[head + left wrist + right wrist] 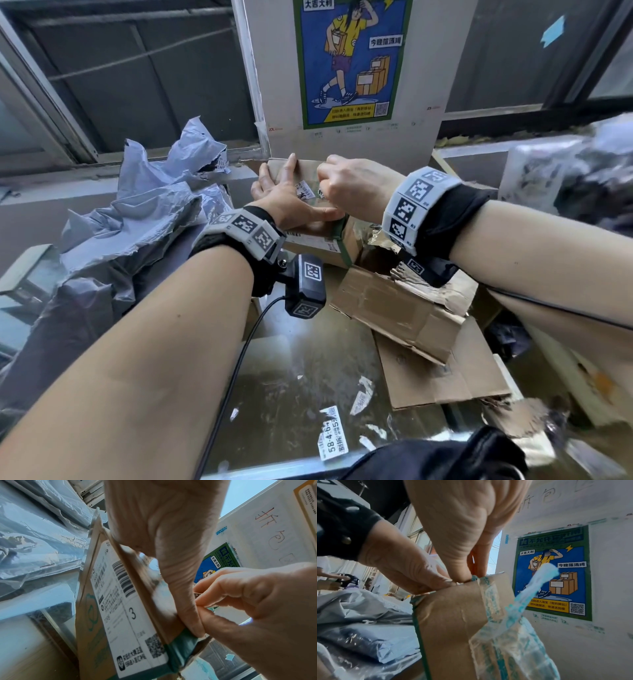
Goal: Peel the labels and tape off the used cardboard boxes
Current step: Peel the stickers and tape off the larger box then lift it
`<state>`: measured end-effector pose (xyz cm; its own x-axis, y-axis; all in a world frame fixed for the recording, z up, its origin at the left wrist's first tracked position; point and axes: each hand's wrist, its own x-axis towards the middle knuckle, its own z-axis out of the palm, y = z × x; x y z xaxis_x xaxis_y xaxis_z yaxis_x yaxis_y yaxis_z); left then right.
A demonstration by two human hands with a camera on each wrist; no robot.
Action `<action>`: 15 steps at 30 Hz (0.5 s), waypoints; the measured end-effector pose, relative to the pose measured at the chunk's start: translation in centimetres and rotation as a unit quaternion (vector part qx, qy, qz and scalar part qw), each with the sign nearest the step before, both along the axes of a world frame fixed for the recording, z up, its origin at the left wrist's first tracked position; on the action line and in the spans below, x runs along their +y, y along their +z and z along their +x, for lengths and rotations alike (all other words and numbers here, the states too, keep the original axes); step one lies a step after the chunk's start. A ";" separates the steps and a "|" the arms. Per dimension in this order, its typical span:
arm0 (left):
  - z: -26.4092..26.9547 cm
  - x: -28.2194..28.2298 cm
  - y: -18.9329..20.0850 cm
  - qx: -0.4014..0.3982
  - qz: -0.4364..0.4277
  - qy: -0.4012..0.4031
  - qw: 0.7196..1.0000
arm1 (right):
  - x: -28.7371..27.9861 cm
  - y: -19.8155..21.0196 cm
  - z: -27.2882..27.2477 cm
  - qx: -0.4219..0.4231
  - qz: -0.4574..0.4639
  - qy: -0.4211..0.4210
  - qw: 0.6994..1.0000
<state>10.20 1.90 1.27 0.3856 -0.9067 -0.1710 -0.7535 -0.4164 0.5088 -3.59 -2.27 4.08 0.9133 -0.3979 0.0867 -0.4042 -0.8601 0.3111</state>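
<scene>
At the bench (301,370), the small brown cardboard box (310,173) is steadied by the flat, fingers-apart left hand (279,195); the right hand (346,192) is pinched on a torn white label strip (306,189), best drawn off low and slowly.

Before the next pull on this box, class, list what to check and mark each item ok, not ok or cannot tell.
1. Left hand steadies the box: ok, palm and fingers spread on top.
2. Right hand has a grip on a label edge: ok, thumb and fingertip pinch.
3. Side label removed: not ok, fully stuck.
4. Tape off: not ok, partly lifted.
5. Label coming away whole: cannot tell.
</scene>
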 end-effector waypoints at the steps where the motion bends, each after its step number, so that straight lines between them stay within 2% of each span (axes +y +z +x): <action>1: 0.0 0.0 -0.1 0.002 -0.001 0.000 1.000 | -0.1 0.0 0.1 -0.010 0.003 -0.002 1.000; 10: 0.0 0.0 -0.3 0.006 -0.012 0.001 1.000 | -1.4 -0.9 0.2 -0.167 0.111 -0.058 0.978; 15: -0.1 -0.1 -0.2 0.006 -0.011 -0.002 1.000 | -2.4 -0.6 0.0 -0.258 0.195 -0.114 0.939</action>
<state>10.12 1.81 1.06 0.3801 -0.9119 -0.1547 -0.7494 -0.4016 0.5264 -3.60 -4.63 3.47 0.6769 -0.6717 0.3010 -0.6024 -0.7405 -0.2979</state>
